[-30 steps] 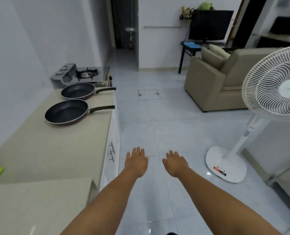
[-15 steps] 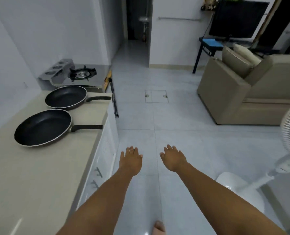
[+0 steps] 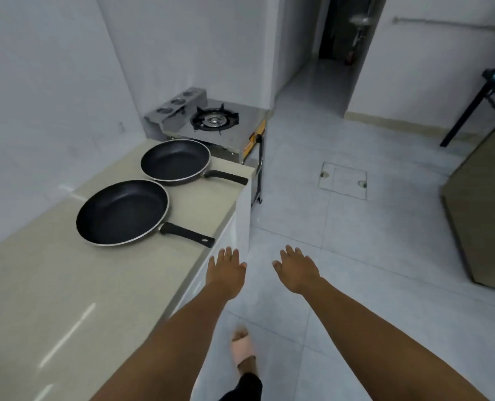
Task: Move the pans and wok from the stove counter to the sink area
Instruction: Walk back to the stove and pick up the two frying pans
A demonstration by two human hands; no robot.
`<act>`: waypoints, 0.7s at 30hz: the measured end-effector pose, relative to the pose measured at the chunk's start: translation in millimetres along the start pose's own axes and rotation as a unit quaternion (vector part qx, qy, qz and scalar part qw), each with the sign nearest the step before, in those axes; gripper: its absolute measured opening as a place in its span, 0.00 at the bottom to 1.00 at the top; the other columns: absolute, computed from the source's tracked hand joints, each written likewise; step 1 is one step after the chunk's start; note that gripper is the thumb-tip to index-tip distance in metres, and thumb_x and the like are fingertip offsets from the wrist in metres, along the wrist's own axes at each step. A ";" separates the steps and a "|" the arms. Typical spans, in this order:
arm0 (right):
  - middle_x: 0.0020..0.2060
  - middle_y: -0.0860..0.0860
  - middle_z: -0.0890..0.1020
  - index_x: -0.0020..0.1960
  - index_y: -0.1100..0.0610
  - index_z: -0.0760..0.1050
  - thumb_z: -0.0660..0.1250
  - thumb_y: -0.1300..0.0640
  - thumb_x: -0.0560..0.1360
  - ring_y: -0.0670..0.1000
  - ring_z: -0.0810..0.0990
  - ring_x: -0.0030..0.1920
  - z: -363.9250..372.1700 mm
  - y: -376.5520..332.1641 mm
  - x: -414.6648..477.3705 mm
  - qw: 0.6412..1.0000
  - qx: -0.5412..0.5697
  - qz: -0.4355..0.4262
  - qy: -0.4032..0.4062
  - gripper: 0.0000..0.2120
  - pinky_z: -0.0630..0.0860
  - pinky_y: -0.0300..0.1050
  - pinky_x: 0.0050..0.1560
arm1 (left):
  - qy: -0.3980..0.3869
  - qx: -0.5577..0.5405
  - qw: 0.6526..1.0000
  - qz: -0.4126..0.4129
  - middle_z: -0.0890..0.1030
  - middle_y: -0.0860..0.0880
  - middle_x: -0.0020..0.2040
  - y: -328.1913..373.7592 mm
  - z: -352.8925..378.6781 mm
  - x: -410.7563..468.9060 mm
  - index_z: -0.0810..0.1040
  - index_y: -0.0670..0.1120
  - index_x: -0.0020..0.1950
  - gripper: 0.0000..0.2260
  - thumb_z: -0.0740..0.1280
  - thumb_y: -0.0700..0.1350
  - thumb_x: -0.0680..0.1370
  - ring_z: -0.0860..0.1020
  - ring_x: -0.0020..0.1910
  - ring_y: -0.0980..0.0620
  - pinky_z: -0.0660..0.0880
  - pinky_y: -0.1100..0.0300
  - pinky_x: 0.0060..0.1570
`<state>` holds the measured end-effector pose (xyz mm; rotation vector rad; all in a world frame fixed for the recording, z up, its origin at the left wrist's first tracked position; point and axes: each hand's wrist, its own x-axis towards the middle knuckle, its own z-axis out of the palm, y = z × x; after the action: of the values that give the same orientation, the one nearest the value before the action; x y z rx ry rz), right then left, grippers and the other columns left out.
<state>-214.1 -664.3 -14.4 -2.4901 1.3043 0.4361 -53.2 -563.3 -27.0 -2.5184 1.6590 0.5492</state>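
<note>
Pans, the near pan (image 3: 121,212) and far pan (image 3: 175,161), show no readable writing, while left hand (image 3: 226,273) and right hand (image 3: 296,269) hover spread and empty.

A gas stove (image 3: 214,120) (single burner) adjoins the beige counter (image 3: 52,285).

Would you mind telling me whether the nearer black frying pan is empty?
Empty: the nearer black frying pan shows only bare dark coating inside.
</note>
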 end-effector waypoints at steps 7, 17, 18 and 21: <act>0.80 0.56 0.53 0.79 0.60 0.54 0.46 0.46 0.84 0.57 0.53 0.78 -54.0 -30.2 142.0 0.997 -0.018 -0.078 -0.009 0.28 0.54 0.55 0.76 | 0.019 -0.045 0.994 -0.097 0.50 0.45 0.82 -57.9 -23.0 106.3 0.49 0.43 0.81 0.26 0.43 0.52 0.85 0.48 0.80 0.46 0.47 0.47 0.76; 0.79 0.58 0.56 0.78 0.61 0.57 0.50 0.46 0.84 0.59 0.61 0.75 -110.6 -71.1 284.7 0.986 -0.014 -0.166 0.014 0.28 0.64 0.54 0.72 | 0.083 -0.129 0.959 -0.240 0.54 0.46 0.81 -122.8 -19.7 138.2 0.54 0.45 0.81 0.25 0.48 0.54 0.85 0.51 0.79 0.49 0.49 0.50 0.76; 0.79 0.58 0.57 0.78 0.60 0.56 0.51 0.46 0.84 0.60 0.62 0.75 -113.6 -73.7 298.7 0.986 -0.016 -0.168 0.007 0.28 0.64 0.55 0.72 | 0.086 -0.139 0.952 -0.258 0.54 0.46 0.81 -125.4 -11.3 133.4 0.54 0.46 0.81 0.26 0.49 0.54 0.85 0.50 0.80 0.49 0.49 0.50 0.76; 0.79 0.56 0.56 0.79 0.59 0.55 0.54 0.43 0.82 0.62 0.62 0.74 -119.8 -83.7 333.8 0.983 -0.028 -0.179 -0.026 0.31 0.65 0.57 0.69 | 0.108 -0.187 0.918 -0.333 0.52 0.47 0.82 -124.7 5.2 121.9 0.57 0.48 0.80 0.26 0.52 0.56 0.84 0.50 0.80 0.48 0.49 0.49 0.75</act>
<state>51.9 -913.0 -27.8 -2.6648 0.8067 0.4503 100.6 -617.2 -89.1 -3.2654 0.6581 0.5572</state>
